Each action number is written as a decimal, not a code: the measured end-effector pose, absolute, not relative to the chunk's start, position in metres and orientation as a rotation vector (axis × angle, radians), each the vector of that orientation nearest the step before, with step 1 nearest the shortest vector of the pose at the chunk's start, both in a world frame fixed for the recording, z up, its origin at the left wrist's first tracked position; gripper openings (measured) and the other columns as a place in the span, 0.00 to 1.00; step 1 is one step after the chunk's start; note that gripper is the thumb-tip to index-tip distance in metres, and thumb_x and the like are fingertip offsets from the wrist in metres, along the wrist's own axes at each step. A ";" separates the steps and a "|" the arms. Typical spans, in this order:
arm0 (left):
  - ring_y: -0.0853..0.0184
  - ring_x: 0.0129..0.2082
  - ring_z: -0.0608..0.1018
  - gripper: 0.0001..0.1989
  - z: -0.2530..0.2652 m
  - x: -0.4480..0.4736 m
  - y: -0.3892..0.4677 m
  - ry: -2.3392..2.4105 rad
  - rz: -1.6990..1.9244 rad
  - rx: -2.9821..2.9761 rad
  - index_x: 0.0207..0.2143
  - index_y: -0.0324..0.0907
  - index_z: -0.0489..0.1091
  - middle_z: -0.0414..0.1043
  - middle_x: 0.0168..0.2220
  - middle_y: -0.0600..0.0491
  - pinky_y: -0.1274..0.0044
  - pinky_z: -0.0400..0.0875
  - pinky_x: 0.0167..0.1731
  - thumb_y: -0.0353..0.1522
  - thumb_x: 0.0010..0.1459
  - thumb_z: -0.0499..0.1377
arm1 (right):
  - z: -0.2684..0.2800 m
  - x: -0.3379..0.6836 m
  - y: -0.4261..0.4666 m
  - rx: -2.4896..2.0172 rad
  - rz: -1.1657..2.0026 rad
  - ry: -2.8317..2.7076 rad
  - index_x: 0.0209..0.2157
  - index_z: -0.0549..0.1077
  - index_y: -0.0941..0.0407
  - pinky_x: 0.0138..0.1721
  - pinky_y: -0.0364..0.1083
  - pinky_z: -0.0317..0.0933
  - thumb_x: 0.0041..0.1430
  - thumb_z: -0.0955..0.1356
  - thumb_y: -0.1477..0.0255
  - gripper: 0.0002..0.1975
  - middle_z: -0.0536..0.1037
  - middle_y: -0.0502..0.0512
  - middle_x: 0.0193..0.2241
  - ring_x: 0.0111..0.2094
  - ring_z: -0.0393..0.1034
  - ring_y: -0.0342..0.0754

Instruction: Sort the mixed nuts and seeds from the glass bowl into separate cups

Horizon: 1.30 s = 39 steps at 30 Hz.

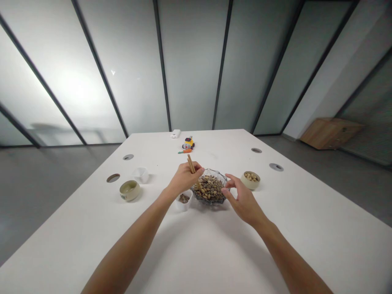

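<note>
Seen from the head, where a smooth, matt white tabletop (202, 249) runs away towards frosted panels (192, 61) in dark frames, most of the vessels are rounded. To the left sit a squat, glazed greenish bowl (130, 196) and, just beyond it, a thin white cup (141, 177); to the right, a similar pale glazed bowl (250, 186) holds tan, smooth-looking nuts (251, 177). At the far side are a yellow toy vehicle (189, 142) with dark wheels, an orange toy carrot (185, 151) just nearer, and a small white block (175, 133). Near the middle stands a clear glass bowl (211, 202) with a scalloped rim, heaped with a mix (211, 188) of slim, striped grey-brown seeds and rounder tan nuts. Just left of it is a white cup (183, 207) with some dark seeds inside, partly behind the left hand (190, 174). That hand's fingers close around a pair of light wooden chopsticks (190, 163), held tilted, with their lower ends down in the mix. The right hand (241, 198) has thumb and forefinger moderately spread at the glass bowl's right edge; whether they touch it cannot be told.
</note>
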<state>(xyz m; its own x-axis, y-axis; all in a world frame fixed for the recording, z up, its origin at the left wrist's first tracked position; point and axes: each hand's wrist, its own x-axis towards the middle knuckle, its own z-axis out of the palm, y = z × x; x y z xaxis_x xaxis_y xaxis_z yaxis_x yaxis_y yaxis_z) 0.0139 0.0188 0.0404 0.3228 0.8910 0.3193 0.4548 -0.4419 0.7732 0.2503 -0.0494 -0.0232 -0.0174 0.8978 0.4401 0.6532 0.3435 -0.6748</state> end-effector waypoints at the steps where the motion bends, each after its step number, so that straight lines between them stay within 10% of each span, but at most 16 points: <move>1: 0.67 0.26 0.72 0.12 0.039 0.015 0.020 1.197 0.994 2.039 0.27 0.44 0.72 0.70 0.23 0.58 0.75 0.65 0.30 0.37 0.64 0.58 | -0.023 0.250 -0.049 -1.386 0.358 -1.742 0.63 0.69 0.56 0.47 0.58 0.72 0.69 0.66 0.54 0.28 0.82 0.61 0.43 0.43 0.77 0.58; 39: 0.64 0.30 0.74 0.19 0.044 -0.015 0.009 1.070 0.820 2.238 0.29 0.45 0.69 0.73 0.29 0.54 0.74 0.68 0.33 0.45 0.70 0.55 | -0.020 0.250 -0.051 -1.396 0.375 -1.768 0.63 0.69 0.55 0.45 0.57 0.72 0.70 0.66 0.53 0.28 0.81 0.60 0.42 0.41 0.77 0.57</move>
<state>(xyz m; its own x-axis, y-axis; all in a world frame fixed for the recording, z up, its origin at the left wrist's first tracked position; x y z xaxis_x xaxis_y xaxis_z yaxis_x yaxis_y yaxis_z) -0.0147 0.0089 0.0441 0.5041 0.8121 0.2939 0.4951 -0.5506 0.6721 0.2499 -0.0513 -0.0204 -0.0359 0.9070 0.4196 0.6589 0.3371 -0.6725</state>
